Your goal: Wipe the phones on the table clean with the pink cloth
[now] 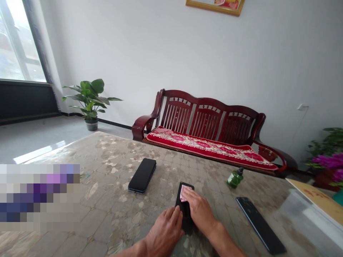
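A black phone-like slab point(188, 223) lies on the patterned tablecloth point(107, 214) between my hands. My left hand point(166, 228) grips its left edge, fingers pressed together. A folded pink cloth point(183, 193) is under the fingers of my right hand point(199, 208), pressed on the slab's upper part. Left of them rests a dark phone point(142, 175), seemingly stacked on another flat item. To the right lies a long dark slab point(259, 225), and behind it stands a small green bottle point(235, 178) with a black top.
Papers or a box point(318, 200) sit at the table's right edge, near purple flowers point(328, 162). Beyond the table stands a red wooden bench point(206, 117). A potted plant point(91, 98) is on the floor at the back left. A pixelated patch covers the left edge.
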The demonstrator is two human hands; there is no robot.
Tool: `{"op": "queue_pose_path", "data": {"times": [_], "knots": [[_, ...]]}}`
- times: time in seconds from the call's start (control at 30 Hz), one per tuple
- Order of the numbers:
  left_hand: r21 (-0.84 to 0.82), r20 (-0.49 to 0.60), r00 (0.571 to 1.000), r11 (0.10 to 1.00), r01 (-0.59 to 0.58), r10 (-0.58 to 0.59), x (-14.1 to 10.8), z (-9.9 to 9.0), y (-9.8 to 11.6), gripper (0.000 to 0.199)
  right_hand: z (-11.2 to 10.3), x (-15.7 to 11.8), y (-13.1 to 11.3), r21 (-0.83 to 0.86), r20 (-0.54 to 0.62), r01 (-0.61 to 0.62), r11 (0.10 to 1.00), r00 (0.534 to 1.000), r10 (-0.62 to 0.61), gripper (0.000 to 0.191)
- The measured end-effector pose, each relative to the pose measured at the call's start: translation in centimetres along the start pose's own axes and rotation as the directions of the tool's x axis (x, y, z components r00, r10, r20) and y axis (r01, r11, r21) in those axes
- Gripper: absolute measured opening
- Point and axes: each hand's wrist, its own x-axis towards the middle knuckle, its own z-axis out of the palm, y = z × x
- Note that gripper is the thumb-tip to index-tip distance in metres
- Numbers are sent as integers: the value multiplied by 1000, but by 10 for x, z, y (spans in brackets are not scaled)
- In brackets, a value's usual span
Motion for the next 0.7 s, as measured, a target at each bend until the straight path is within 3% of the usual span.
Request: {"op": "queue_pose_path", "data": {"times": [0.13, 0.2, 0.33, 0.47, 0.57, 0.7], "knots": [[-20, 67, 998, 1000, -14, 15, 2, -7, 3, 30, -11, -33, -10, -22, 38, 154, 988, 988, -153, 54], [-20, 80, 996, 999, -38, 40, 2, -9, 4, 25, -13, -35, -6, -25, 48, 168, 986, 985, -166, 54], [-13, 63, 996, 998, -61, 62, 0, -5, 4, 26, -3, -2, 12, 6, -17, 37, 999, 999, -37, 55], [-44, 60, 997, 998, -37, 39, -1, -2, 2, 28, 5, 18, 17, 40, -45, 21, 999, 999, -19, 60], [-84, 88, 996, 996, 17, -10, 3, -9, 1, 30, -1, -6, 7, 14, -25, 28, 1000, 999, -27, 51], [-125, 146, 989, 992, 7, 11, 7, -19, 2, 31, -12, -39, -1, 2, 76, 178, 984, 981, -178, 51]]}}
